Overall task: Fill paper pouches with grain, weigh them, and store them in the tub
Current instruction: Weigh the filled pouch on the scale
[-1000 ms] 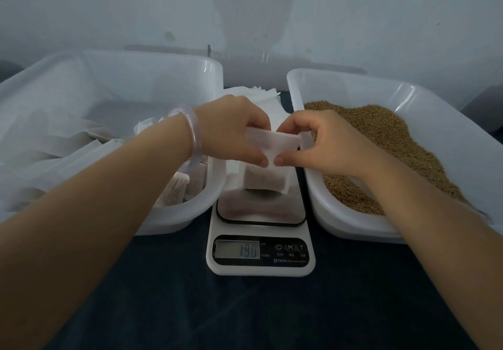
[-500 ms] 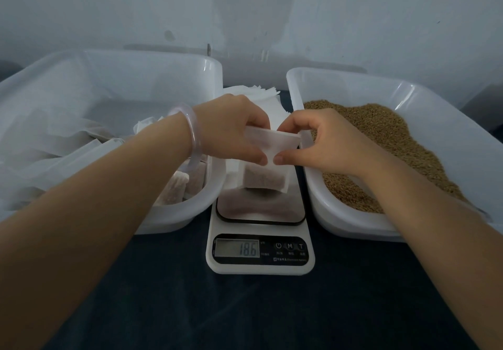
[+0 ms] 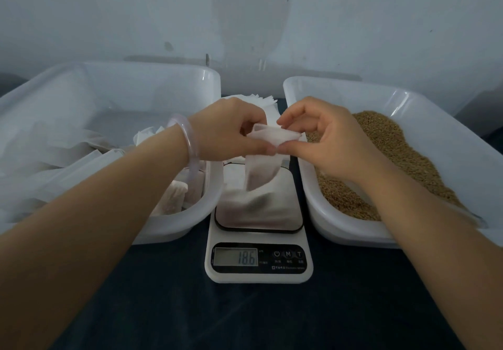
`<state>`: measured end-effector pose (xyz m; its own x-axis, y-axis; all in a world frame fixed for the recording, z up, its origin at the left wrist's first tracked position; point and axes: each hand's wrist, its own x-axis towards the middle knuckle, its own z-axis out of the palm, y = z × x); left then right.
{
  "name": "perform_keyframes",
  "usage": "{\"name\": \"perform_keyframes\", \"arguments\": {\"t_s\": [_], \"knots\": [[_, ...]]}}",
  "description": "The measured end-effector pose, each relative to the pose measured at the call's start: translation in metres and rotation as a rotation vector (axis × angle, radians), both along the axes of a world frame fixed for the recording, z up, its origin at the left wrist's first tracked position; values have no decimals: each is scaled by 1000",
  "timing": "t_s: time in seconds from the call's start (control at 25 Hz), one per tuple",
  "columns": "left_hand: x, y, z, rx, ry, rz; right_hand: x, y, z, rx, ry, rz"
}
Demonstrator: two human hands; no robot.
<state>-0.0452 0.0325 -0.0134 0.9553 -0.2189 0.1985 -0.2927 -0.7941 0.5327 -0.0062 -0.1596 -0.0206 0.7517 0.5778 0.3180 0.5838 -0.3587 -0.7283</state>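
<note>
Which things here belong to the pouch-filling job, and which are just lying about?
Job: pouch, pinched by left hand and right hand; scale; grain in right tub; left tub with filled pouches; stack of empty pouches.
Incidental: bracelet on wrist; stained wall.

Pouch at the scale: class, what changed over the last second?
The pouch now tilts, its top pulled open; the scale reading fell from 190 to 186. The left hand and right hand still pinch its top; the storage tub and grain tub stayed put.

Dark tabletop (image 3: pixel 258 319), stained pale wall (image 3: pixel 381 17) behind
</note>
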Motion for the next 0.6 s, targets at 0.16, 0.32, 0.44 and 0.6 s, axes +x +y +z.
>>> {"name": "perform_keyframes", "arguments": {"t_s": [0.16, 0.32, 0.44, 0.6], "knots": [[-3, -6, 2, -431, 92, -64, -5, -1, 4, 169, -48, 46], [-4, -13, 2, -491, 283, -254, -4, -1, 6, 266, -19, 70], [-5, -12, 3, -524, 262, -191, -5, -1, 6, 304, -18, 59], [-7, -12, 2, -674, 403, -197, -5, -4, 7, 285, -10, 32]]}}
